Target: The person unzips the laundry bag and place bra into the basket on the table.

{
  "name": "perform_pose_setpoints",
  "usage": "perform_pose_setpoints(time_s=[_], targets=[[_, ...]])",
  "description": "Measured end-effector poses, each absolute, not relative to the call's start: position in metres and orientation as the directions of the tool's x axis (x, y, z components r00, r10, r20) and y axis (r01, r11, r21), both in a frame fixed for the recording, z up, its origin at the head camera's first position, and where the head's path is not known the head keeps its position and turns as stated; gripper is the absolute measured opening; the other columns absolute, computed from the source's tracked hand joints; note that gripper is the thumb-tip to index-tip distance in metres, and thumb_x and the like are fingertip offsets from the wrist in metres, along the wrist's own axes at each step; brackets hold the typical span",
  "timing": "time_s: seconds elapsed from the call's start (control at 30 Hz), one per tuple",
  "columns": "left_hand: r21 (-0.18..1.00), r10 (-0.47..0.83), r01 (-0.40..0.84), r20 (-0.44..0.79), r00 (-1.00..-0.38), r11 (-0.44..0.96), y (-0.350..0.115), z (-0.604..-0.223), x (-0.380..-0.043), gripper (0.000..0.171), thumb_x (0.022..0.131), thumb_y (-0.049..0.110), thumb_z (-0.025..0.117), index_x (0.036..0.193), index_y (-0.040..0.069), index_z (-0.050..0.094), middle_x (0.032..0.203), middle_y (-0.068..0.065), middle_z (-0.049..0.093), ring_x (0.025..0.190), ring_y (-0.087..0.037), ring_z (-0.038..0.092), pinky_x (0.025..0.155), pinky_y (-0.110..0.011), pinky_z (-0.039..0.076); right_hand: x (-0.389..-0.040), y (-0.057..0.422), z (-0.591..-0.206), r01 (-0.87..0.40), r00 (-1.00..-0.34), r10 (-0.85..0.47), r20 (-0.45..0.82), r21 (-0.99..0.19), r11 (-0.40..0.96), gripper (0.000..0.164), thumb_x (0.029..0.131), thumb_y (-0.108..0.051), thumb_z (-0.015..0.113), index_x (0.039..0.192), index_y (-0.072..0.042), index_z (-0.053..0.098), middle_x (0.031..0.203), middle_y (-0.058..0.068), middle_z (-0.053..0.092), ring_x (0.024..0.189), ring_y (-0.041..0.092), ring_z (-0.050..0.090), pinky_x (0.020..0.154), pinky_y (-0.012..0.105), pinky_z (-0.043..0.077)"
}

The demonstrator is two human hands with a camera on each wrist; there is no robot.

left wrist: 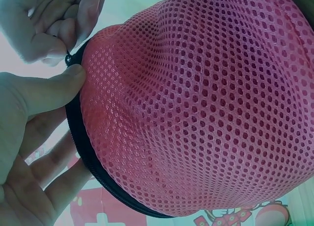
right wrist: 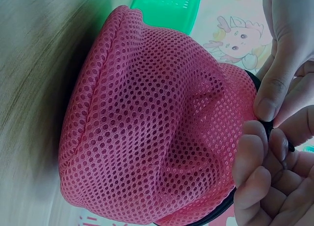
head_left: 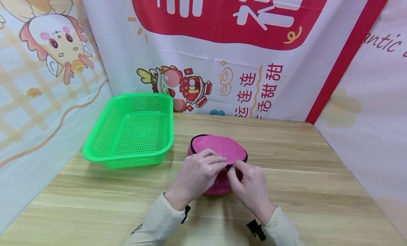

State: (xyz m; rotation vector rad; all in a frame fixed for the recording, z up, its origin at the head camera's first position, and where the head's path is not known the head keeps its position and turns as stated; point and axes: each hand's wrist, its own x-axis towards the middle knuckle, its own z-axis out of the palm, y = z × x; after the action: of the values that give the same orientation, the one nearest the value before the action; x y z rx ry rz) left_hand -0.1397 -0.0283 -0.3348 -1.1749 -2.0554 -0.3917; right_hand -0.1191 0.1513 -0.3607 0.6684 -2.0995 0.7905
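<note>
A round pink mesh bag (head_left: pixel 219 145) with a black zipper edge (left wrist: pixel 81 138) around its lid stands on the table. The left hand (head_left: pixel 198 171) pinches that edge at the near side, its thumb on the mesh side and its other fingers over the lid. Close beside it, the right hand (head_left: pixel 251 184) has its fingers curled and pinches the small black zipper pull (left wrist: pixel 68 59). In the right wrist view, the fingers partly hide the pull. The mesh wall is dented below the hands, and the bag's contents cannot be made out.
A green plastic basket (head_left: pixel 168 140) with perforated walls stands to the left of the bag on the wood-grain table (head_left: pixel 305 189). Printed cloth (head_left: pixel 203 55) hangs behind the table and along both sides.
</note>
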Motion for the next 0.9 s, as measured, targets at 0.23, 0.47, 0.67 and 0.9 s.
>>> perform_pose_setpoints(time_s=[0.23, 0.47, 0.67, 0.9], targets=[[-0.086, 0.621, 0.832, 0.709, -0.335, 0.548, -0.029, -0.3327, -0.1388, 0.017, 0.083, 0.003, 0.074, 0.097, 0.01, 0.079, 0.1, 0.001, 0.074, 0.091, -0.016, 0.063, 0.078, -0.024, 0.054, -0.1184, 0.1508, -0.36, -0.653, -0.574, -0.178, 0.799, -0.316, 0.689, 0.031, 0.077, -0.003, 0.055, 0.059, -0.023, 0.04, 0.055, -0.016, 0.027, 0.047, -0.003, 0.027, 0.038, 0.014, 0.019], [-0.072, 0.623, 0.823, 0.691, -0.366, 0.564, -0.0302, -0.3311, -0.1376, 0.017, 0.083, 0.005, 0.075, 0.098, 0.011, 0.08, 0.101, 0.001, 0.073, 0.091, -0.015, 0.063, 0.078, -0.023, 0.054, -0.1184, 0.1512, -0.3592, -0.637, -0.593, -0.158, 0.79, -0.34, 0.692, 0.029, 0.077, -0.002, 0.054, 0.059, -0.022, 0.043, 0.054, -0.015, 0.03, 0.046, -0.003, 0.029, 0.037, 0.015, 0.021], [-0.077, 0.624, 0.821, 0.691, -0.365, 0.566, -0.0302, -0.331, -0.1376, 0.017, 0.084, 0.005, 0.075, 0.098, 0.012, 0.08, 0.101, 0.001, 0.073, 0.091, -0.015, 0.063, 0.078, -0.023, 0.054, -0.1188, 0.1516, -0.3594, -0.631, -0.602, -0.158, 0.783, -0.345, 0.695, 0.029, 0.078, -0.002, 0.054, 0.059, -0.022, 0.042, 0.054, -0.015, 0.03, 0.046, -0.003, 0.028, 0.037, 0.015, 0.021], [-0.084, 0.622, 0.821, 0.696, -0.358, 0.565, -0.0303, -0.3318, -0.1383, 0.016, 0.083, 0.005, 0.075, 0.098, 0.012, 0.08, 0.1, 0.002, 0.073, 0.091, -0.015, 0.063, 0.078, -0.023, 0.054, -0.1191, 0.1519, -0.3592, -0.619, -0.614, -0.15, 0.775, -0.355, 0.701, 0.031, 0.077, -0.002, 0.054, 0.058, -0.022, 0.041, 0.054, -0.014, 0.03, 0.047, -0.003, 0.028, 0.037, 0.016, 0.021]])
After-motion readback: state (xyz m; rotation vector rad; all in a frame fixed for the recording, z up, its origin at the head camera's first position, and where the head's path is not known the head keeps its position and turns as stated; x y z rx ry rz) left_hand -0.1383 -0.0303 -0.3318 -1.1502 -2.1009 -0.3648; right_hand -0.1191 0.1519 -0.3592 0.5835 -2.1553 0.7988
